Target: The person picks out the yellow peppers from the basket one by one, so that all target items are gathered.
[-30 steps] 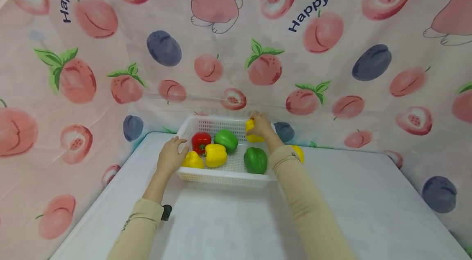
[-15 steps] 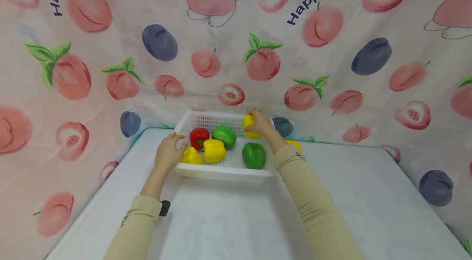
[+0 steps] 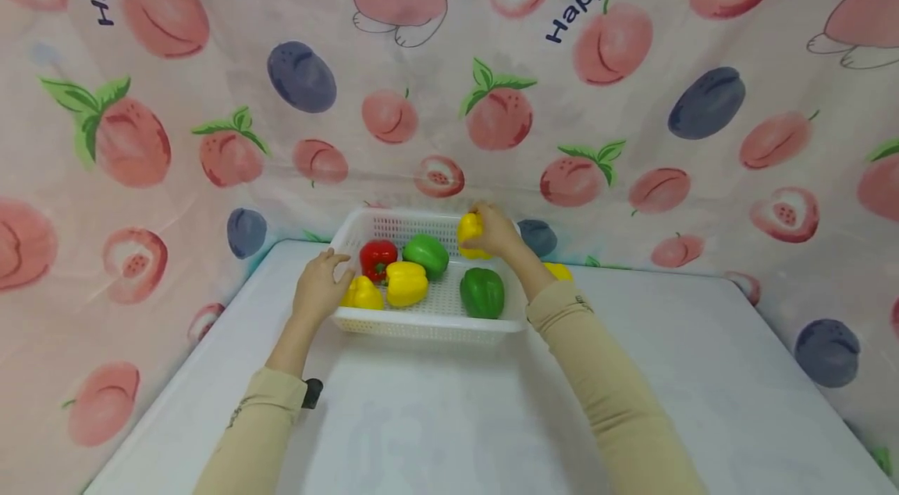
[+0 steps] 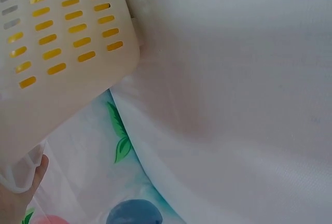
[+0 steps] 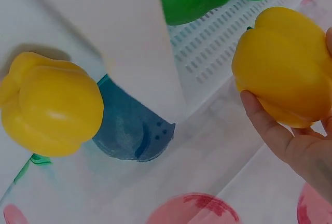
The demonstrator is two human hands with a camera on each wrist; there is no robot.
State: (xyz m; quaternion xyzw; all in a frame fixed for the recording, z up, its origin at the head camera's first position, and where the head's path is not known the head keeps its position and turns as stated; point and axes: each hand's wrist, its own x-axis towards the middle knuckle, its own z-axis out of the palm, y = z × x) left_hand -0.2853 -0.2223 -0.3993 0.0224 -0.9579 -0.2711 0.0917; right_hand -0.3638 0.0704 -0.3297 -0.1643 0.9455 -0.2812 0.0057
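At basket's back-R corner: we see the R hand (image 3: 495, 231) holding a yellow pepper (image 3: 469, 236), digits round it in head & R wrist views; can't tell if its underside touches the basket
Shift vs 1 s ago: held pepper & R hand have edged slightly L along the back wall; the hold looks the same; R sleeve (image 3: 597, 370) overlaps basket's R end less than it did
L hand: L hand (image 3: 318, 290) is over basket's L rim as before; thumb set wide of the loosely bent fingers; just beside the L yellow pepper (image 3: 364, 294)
White basket: basket (image 3: 435, 321) stays put on the table (image 3: 421, 417); we count five more peppers inside, none moved; red pepper (image 3: 378, 258) & back green pepper (image 3: 425, 255) behind, mid yellow pepper (image 3: 406, 283) touching or nearly so, front green pepper (image 3: 481, 293) near R end
Outside pepper: spare yellow pepper (image 5: 57, 105) sits on table, R of basket; in head view R forearm hides more of it than 1 s ago
Peach sheet: print on the sheet (image 3: 499, 116) sits a bit higher in our head view now; cam tipped down slightly
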